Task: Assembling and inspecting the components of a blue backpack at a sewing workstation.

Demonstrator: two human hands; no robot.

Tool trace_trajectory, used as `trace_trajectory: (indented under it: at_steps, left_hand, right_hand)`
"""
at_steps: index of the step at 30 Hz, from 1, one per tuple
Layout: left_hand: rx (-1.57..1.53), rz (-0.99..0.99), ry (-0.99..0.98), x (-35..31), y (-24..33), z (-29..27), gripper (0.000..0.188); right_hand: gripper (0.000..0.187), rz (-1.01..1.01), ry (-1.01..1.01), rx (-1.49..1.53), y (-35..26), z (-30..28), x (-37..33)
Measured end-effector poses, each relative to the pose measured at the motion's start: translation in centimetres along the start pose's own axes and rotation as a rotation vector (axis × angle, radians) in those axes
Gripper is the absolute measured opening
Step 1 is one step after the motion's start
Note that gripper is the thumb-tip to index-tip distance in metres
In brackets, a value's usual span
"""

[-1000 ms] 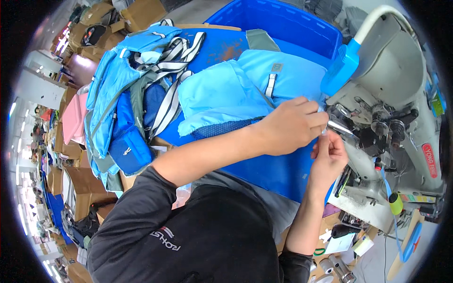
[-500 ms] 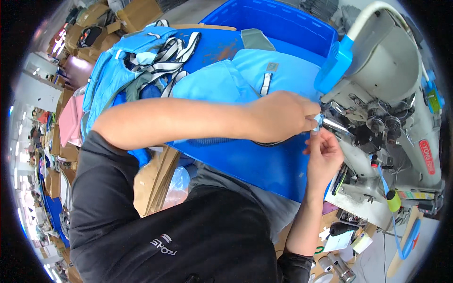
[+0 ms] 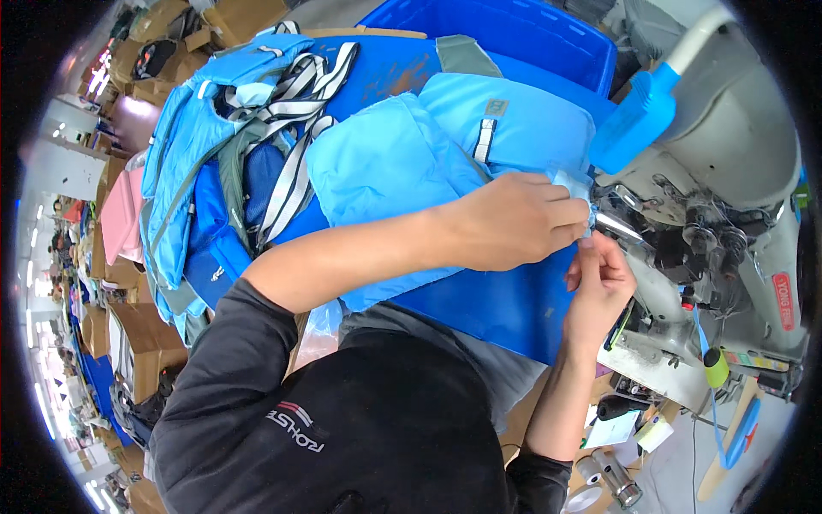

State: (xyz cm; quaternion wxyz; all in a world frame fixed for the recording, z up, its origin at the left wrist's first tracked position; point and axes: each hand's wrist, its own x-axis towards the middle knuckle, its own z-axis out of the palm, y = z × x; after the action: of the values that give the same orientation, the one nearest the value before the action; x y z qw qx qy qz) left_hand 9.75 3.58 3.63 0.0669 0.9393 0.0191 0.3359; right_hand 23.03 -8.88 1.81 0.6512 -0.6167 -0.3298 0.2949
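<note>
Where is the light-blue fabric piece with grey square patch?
In the head view, this light-blue fabric piece lies right of centre on the blue tabletop, between the left hand and the open blue plastic bin.

1) Table (image 3: 514,308): smooth blue surface; brownish patch (image 3: 401,77) toward its far edge looks rough
2) Light-blue fabric piece (image 3: 377,154), across its middle: smooth, faintly glossy, creased
3) Bin (image 3: 514,38), far edge: smooth plastic
4) Straps (image 3: 291,182), toward left edge: matt webbing
5) Machine (image 3: 741,146), right edge: dull painted metal

Two grips (image 3: 522,223) (image 3: 601,287), one bin (image 3: 505,38), one machine (image 3: 728,150)
</note>
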Motion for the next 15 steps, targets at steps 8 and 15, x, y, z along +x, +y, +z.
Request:
trace_trajectory:
  at_steps: [8,15]
  left_hand:
    - [0.017,0.029,-0.058,-0.7,0.1,0.3,0.031]
    - [0.093,-0.002,0.191,-1.1,0.6,3.0,0.038]
  right_hand:
    - [0.017,0.022,-0.041,0.024,-0.9,-0.2,0.2]
    - [0.019,-0.086,0.072,-0.045,0.1,0.9,-0.2]
